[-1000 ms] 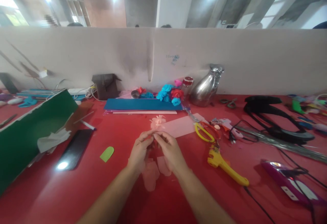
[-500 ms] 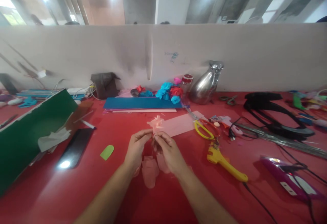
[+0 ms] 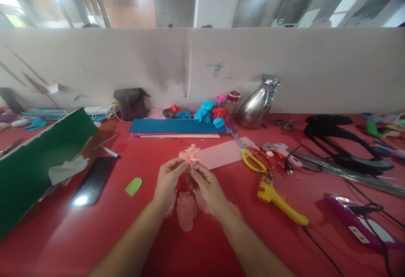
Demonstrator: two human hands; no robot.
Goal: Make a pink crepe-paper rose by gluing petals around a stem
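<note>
Between my fingertips stands a pale pink paper flower (image 3: 191,154), its base pinched by both hands. My left hand (image 3: 169,180) is closed, thumb and forefinger at the flower's left underside. From the right, my right hand (image 3: 205,184) is closed on the flower's base too; its lower fingers are partly hidden. Beneath my hands several cut pink paper petals (image 3: 186,213) lie on the red table, some covered by my wrists. Just beyond the flower is a flat strip of pink paper (image 3: 220,155). A lime-green petal-shaped piece (image 3: 133,186) rests left of my left hand.
Right of my hands lie scissors (image 3: 253,161), a yellow glue gun (image 3: 281,203) and a purple power strip (image 3: 357,218) with cables. A phone (image 3: 95,180) and green board (image 3: 41,163) are at left. Blue paper (image 3: 177,126), paper flowers (image 3: 207,111) and a metal jug (image 3: 257,104) stand behind.
The pink flower has tilted and shifted slightly between my fingers, first right, then back left. My left hand has drawn a little apart from the right. The view has moved slightly.
</note>
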